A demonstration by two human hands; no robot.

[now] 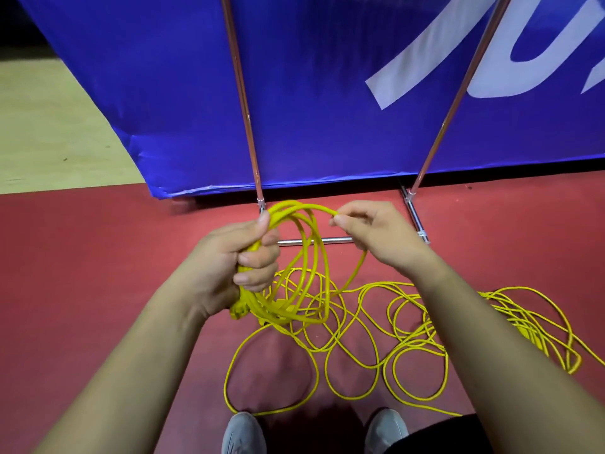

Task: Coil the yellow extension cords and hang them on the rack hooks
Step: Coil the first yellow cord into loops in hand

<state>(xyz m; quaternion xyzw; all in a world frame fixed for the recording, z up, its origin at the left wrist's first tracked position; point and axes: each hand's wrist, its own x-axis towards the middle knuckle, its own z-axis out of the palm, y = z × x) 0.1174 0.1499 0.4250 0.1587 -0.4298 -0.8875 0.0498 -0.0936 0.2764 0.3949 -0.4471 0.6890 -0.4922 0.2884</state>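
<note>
My left hand (244,257) grips the yellow coil (306,263) at frame centre; my right hand (366,229) pinches the strand beside it, loose cord (393,339) trailing lower right on the floor.

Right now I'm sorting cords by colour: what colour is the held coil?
The coil is yellow; head view.

Blocked ahead, open left
Banner (311,93) and rack poles (248,132) wall off the front; yellow cord (360,339) sprawls loose across the floor (98,257) centre-right; floor to the left is open.
</note>
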